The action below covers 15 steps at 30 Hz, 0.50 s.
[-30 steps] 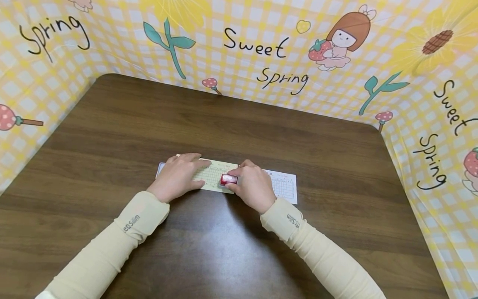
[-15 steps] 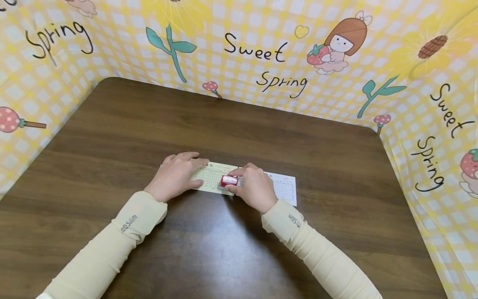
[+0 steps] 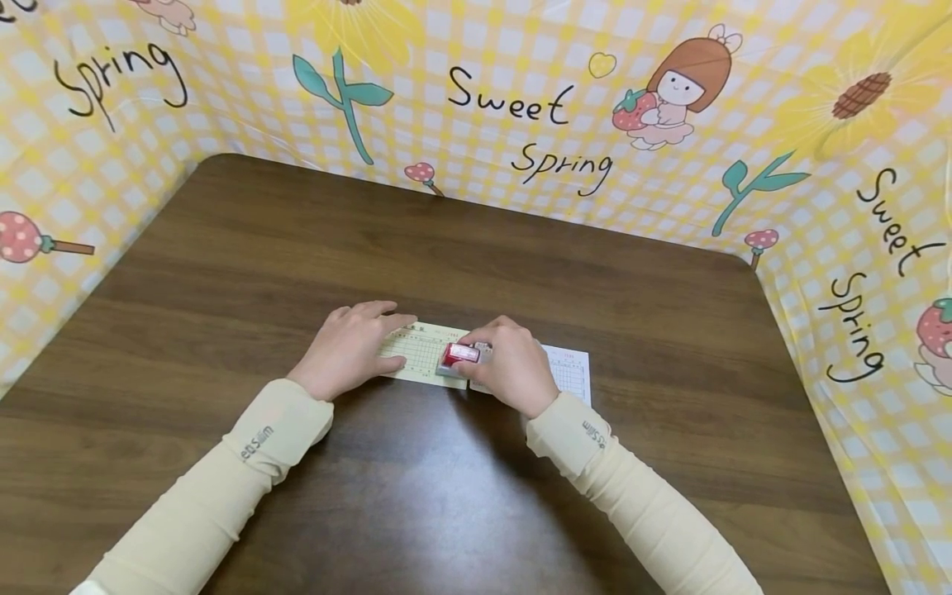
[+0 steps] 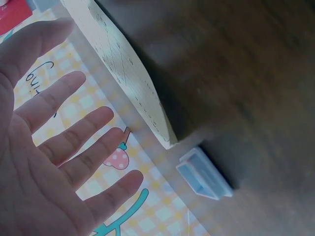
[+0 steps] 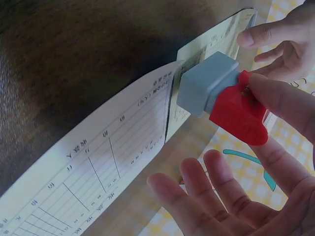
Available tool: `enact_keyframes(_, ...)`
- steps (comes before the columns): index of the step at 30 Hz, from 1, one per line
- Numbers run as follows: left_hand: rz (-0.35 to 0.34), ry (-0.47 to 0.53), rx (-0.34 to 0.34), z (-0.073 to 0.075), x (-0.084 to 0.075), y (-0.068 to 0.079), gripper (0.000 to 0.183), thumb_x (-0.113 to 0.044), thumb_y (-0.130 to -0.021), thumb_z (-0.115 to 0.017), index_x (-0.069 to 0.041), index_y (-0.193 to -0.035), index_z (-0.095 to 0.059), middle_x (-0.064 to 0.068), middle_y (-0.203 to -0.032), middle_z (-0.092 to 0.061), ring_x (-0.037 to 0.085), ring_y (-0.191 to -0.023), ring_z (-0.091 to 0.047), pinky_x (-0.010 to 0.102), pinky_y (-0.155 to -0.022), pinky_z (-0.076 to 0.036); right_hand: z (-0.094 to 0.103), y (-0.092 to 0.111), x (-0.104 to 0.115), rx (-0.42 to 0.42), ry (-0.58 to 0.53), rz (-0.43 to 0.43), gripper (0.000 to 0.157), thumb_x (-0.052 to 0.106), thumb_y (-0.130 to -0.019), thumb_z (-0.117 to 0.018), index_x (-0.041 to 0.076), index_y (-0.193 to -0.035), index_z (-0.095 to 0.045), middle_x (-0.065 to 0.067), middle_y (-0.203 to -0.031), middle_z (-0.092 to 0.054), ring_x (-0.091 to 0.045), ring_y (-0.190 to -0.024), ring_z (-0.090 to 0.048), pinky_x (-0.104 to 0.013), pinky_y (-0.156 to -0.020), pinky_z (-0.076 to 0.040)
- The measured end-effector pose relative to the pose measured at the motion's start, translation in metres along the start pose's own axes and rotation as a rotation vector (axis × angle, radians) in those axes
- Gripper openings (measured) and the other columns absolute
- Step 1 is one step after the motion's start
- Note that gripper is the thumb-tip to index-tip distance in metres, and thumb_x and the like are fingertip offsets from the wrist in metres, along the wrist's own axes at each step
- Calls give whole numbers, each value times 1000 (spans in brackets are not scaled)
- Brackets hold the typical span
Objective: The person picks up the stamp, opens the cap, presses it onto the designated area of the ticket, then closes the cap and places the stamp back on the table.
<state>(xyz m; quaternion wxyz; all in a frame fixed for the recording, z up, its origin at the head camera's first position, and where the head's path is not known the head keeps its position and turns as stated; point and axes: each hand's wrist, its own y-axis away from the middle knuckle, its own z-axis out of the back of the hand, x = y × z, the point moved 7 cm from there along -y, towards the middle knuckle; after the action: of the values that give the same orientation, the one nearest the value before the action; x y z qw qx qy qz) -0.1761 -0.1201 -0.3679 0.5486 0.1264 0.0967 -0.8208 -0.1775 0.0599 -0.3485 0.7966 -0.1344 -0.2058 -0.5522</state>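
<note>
A red-handled stamp (image 3: 461, 353) with a grey-blue base (image 5: 204, 83) stands tilted on the right end of a yellow lined slip (image 3: 416, 355). My right hand (image 3: 467, 364) pinches its red handle (image 5: 238, 110) between thumb and fingers. My left hand (image 3: 390, 340) lies flat on the left part of the yellow slip, its fingers (image 4: 74, 132) straight and spread. A white lined slip (image 3: 568, 372) lies to the right, partly under my right hand, and its edge meets the yellow slip (image 5: 216, 39) by the stamp's base.
The brown wooden table (image 3: 461, 248) is fenced on three sides by a yellow checked "Sweet Spring" cloth (image 3: 521, 91). A small light blue lid-like piece (image 4: 204, 174) lies by the corner of the yellow slip (image 4: 133, 83), near my left hand.
My right hand has tipped the stamp, so its grey base now shows at the lower left. My left hand has stayed flat on the slip.
</note>
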Motion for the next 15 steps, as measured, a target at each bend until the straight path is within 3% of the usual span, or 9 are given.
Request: enact_keyframes(15, 13, 5, 14, -2, -2, 0, 55, -26, -89, -79, -11, -139, -63, 24, -144, -54, 42, -133, -50, 66, -105, -37, 13, 3, -7, -1, -31, -11, 31, 28, -82, -85, 16, -110, -81, -8, -115, -69, -31, -105, -67, -45, -84, -53)
